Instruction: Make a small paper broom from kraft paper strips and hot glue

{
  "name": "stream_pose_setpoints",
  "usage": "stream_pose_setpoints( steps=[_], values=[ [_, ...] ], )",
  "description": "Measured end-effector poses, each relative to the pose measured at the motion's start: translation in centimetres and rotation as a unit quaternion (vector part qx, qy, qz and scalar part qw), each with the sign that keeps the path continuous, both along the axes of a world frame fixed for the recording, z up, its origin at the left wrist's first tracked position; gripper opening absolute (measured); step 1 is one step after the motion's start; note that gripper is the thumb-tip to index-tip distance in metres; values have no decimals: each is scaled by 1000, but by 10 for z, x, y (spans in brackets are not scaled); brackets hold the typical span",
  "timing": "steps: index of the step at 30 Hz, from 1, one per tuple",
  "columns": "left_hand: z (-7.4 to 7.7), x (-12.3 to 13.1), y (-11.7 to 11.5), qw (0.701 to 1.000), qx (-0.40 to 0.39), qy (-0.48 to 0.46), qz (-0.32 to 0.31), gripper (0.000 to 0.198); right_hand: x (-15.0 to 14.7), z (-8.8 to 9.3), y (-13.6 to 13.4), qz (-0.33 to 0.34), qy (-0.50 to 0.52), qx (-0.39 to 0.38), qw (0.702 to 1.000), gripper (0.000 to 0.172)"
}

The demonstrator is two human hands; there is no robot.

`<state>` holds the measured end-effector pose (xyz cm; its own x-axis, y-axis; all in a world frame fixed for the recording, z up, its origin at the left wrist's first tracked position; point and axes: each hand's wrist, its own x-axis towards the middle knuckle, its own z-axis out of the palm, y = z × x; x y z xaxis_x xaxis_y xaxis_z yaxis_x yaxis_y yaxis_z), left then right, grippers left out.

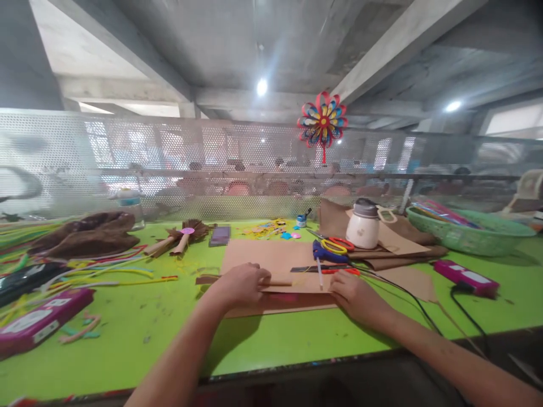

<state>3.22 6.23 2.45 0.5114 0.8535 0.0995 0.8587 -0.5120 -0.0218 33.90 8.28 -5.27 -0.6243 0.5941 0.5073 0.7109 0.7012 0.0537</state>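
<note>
A sheet of brown kraft paper (271,253) lies before me, with a folded or rolled strip along its near part. My left hand (244,285) is closed at the left side of this strip, fingers curled over it. At the right end, my right hand (356,297) pinches the paper's near edge; its fingertips are partly hidden. Just behind the right hand lies a blue glue gun (328,252) with a white stick below it. Scissors with yellow handles (334,246) and red-handled scissors (348,272) rest beside it.
A white jug (363,226) stands on brown paper sheets behind my right hand. Further right are a green basket (470,232) and a purple power strip (466,278) with a black cable. At left lie colourful pipe cleaners (123,274), brown cloth (89,234) and another purple power strip (46,321).
</note>
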Motion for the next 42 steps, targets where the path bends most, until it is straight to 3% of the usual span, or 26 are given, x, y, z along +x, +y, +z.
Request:
stream_pose_setpoints(
  steps=[5,8,20,27,34,42],
  values=[
    [1,-1,5,997,-68,-33,9,57,2,-2,-1,14,35,-4,999,24],
    [0,-3,12,994,-86,-69,15,65,2,-1,-2,16,54,-7,998,23],
    [-13,-6,32,999,-7,-34,29,31,2,3,2,52,109,-29,992,18],
    [-9,0,31,999,23,-44,7,30,2,3,5,63,117,-19,991,17],
    [-15,-6,42,999,8,-50,20,29,1,2,10,73,100,-5,992,21],
    [-18,-9,42,997,-2,-70,22,26,0,2,9,49,110,-15,993,15]
  ],
)
